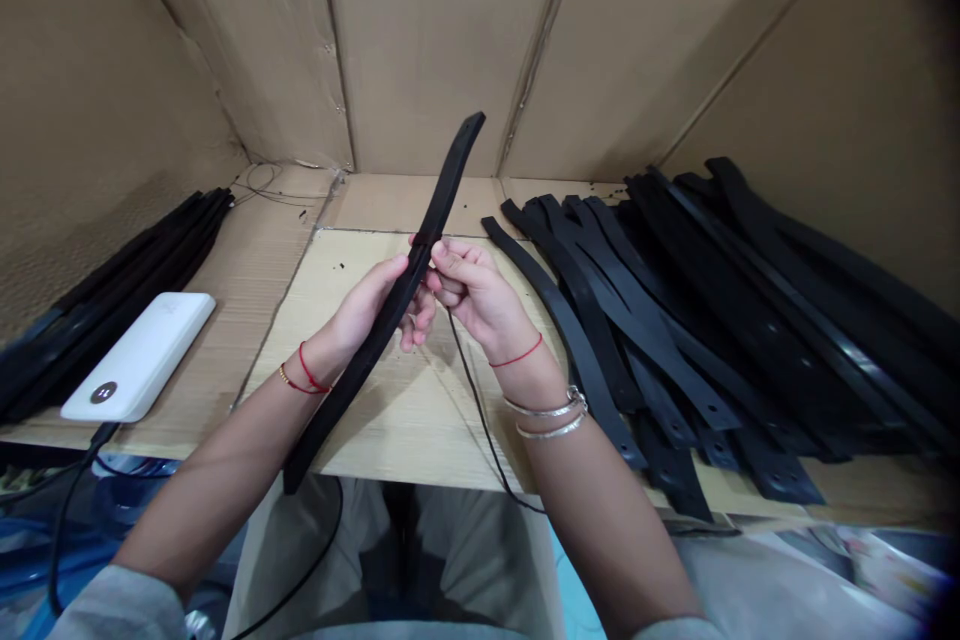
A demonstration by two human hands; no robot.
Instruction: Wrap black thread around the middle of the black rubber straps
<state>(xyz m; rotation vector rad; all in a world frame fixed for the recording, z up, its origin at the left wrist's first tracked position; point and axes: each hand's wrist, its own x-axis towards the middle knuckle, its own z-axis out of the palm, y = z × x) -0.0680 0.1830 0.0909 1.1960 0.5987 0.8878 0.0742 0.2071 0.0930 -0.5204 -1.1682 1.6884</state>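
Note:
A long, curved black rubber strap [358, 372] stands tilted across the middle of the view, its upper end pointing to the far wall. My left hand [367, 308] grips it from the left, about halfway along. My right hand [472, 285] pinches the same strap with its fingertips, just above the left hand. A thin black cable [471, 400] runs down from beneath my hands, close to my right hand. A red thread circles my left wrist, and silver bangles circle my right.
A large pile of black straps [675, 340] with punched ends lies to the right on a plywood board [390, 420]. Further black straps [124, 305] and a white power bank [139, 357] lie to the left. Cardboard walls [420, 40] enclose the back and sides.

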